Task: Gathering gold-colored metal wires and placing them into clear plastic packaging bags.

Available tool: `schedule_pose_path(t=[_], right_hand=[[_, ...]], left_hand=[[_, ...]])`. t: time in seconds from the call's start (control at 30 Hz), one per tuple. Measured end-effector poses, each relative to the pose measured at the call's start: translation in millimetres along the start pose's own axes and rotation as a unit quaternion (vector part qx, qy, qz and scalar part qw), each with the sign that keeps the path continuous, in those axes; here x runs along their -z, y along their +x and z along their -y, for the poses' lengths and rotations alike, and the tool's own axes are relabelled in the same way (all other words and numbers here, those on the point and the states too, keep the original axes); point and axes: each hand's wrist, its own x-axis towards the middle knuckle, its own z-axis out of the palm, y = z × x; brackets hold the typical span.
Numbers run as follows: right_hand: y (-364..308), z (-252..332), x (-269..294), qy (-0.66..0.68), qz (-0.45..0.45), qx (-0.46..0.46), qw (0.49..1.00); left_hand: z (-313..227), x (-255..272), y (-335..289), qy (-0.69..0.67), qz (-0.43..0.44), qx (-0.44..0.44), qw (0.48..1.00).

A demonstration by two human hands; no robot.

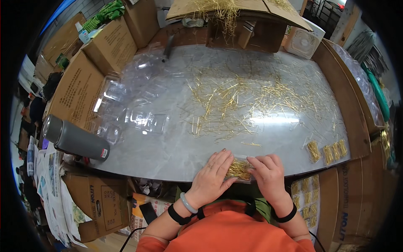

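Note:
At the near edge of the table, a small clear plastic box packed with gold wire hooks lies between my hands. My left hand holds its left side, fingers laid together along it and thumb at the near edge. Gripping the right end is my right hand, its fingers bent over the rim and partly hiding it. Many loose gold wire hooks are scattered beyond, across the middle and right of the table. One small group of hooks lies just past the box.
Empty clear plastic boxes spread over the left of the grey table. A grey bottle lies tilted at the left edge. Filled packs of hooks sit at the right corner, more packs below. Cardboard boxes border the table.

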Motion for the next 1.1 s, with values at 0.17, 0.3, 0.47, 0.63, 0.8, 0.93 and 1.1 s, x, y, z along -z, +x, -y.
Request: schedule_pose_path(t=[0.17, 0.3, 0.47, 0.63, 0.8, 0.93, 1.1], right_hand=[[-10.3, 0.2, -6.1, 0.102, 0.030, -0.037, 0.994], [-13.4, -3.9, -5.9, 0.134, 0.039, -0.012, 0.990], [-23.7, 6.2, -5.4, 0.200, -0.058, -0.155, 0.966], [-39.2, 13.1, -10.6, -0.001, -0.047, -0.027, 0.999], [-33.1, 16.3, -10.1, 0.034, -0.049, -0.086, 0.994], [-21.6, 14.4, -13.4, 0.089, -0.059, -0.184, 0.977], [-5.7, 2.8, -8.6, 0.118, -0.087, -0.225, 0.963]], left_hand=[[-1.2, -3.0, -0.8, -0.004, -0.008, -0.003, 1.000], [-3.0, -2.1, 0.9, 0.004, -0.001, -0.008, 1.000], [-4.8, -0.7, 3.1, 0.012, 0.012, -0.016, 1.000], [-6.6, -1.8, 3.9, 0.033, 0.025, -0.016, 0.999], [-4.1, -4.0, 3.3, 0.038, 0.027, -0.015, 0.999], [-4.1, -3.9, 3.5, 0.045, 0.032, -0.027, 0.998], [-3.7, -3.1, -4.3, -0.019, -0.073, -0.017, 0.997]])
